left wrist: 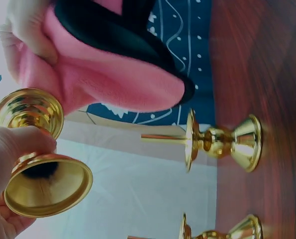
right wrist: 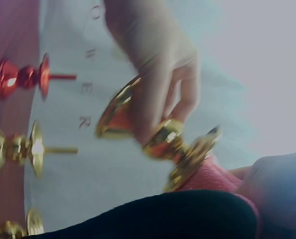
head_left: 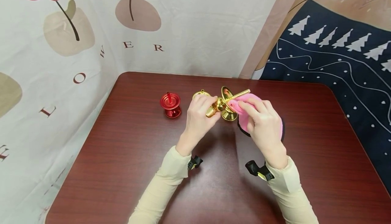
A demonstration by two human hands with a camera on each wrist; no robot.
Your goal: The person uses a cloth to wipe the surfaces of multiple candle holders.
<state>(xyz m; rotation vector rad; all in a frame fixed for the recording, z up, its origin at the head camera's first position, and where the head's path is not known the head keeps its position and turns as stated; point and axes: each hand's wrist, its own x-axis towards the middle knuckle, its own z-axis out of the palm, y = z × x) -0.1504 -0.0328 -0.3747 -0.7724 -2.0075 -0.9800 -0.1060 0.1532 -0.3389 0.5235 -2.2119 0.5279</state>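
My left hand (head_left: 198, 112) grips a gold candle holder (head_left: 219, 104) by its middle and holds it tilted above the table. In the left wrist view the flared base shows its hollow underside, and the fingers wrap the stem. A pink cloth with black edging (left wrist: 113, 82) is pinched in my right hand (head_left: 264, 120). Part of that cloth lies against the holder's drip plate, beside the spike. The right wrist view has the plate touching the pink fabric, while the cloth's black side fills the foreground.
Behind the hands stand two more gold candle holders, one (left wrist: 220, 142) fully seen in the left wrist view, the other (head_left: 201, 92) partly hidden by my left hand. A red candle holder (head_left: 171, 107) stands to the left on the brown table (head_left: 137, 169). Printed cloth hangs behind.
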